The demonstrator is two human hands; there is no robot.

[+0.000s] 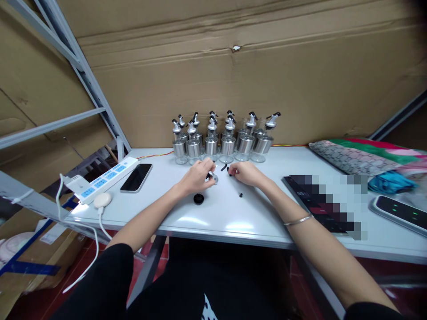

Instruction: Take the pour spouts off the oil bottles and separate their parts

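My left hand [200, 175] is closed around a small silver and black pourer top [214, 178], held just above the white table. To its right, my right hand [245, 172] pinches a small black part [228, 170], partly hidden by the fingers. Between the hands lies a short black lever [223, 167]. A round black cap [198, 198] rests below my left hand, and a tiny black plug [240, 195] sits below my right hand. Behind both hands stand several glass bottles [227, 146] with steel sleeves and silver pourer tops with black levers.
Left on the white table [213, 218] are a phone [136, 178], a power strip [110, 178] and a round white charger [102, 200]. A dark tablet-like device [310, 195], a black panel with green lights [402, 211] and patterned fabric [353, 160] lie right. Cardboard [233, 80] backs the table.
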